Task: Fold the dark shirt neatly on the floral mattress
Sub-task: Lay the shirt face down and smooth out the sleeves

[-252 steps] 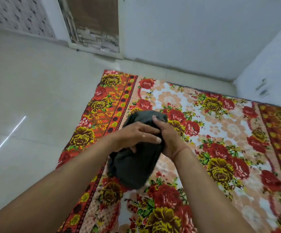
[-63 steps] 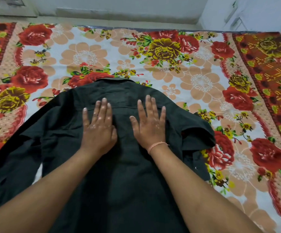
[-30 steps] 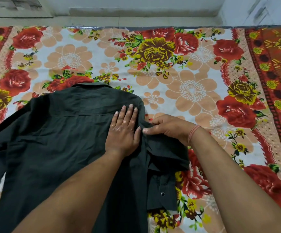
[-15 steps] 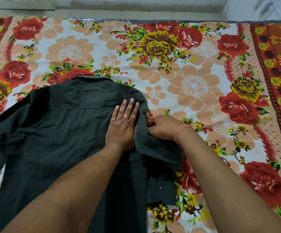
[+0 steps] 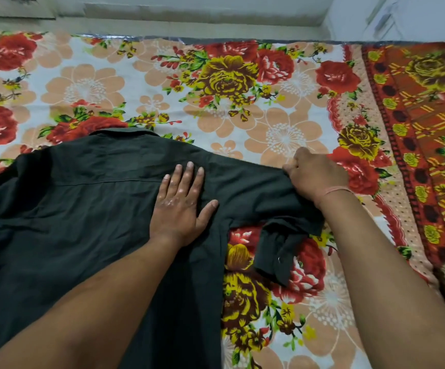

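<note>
The shirt (image 5: 69,222) lies back-up on the mattress (image 5: 282,102), collar away. The left hand (image 5: 181,206), fingers straight, presses its back flat, likely anchoring it. The right hand (image 5: 314,177) pinches the sleeve (image 5: 277,206) at its upper edge, out sideways, apparently to straighten it for folding.

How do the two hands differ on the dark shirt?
The left hand lies flat with straight fingers, pressing the back of the dark shirt; the right hand is curled, pinching fabric near the sleeve. The right hand's wrist wears a thin thread band; the left hand's wrist is bare. Both touch the shirt.
</note>
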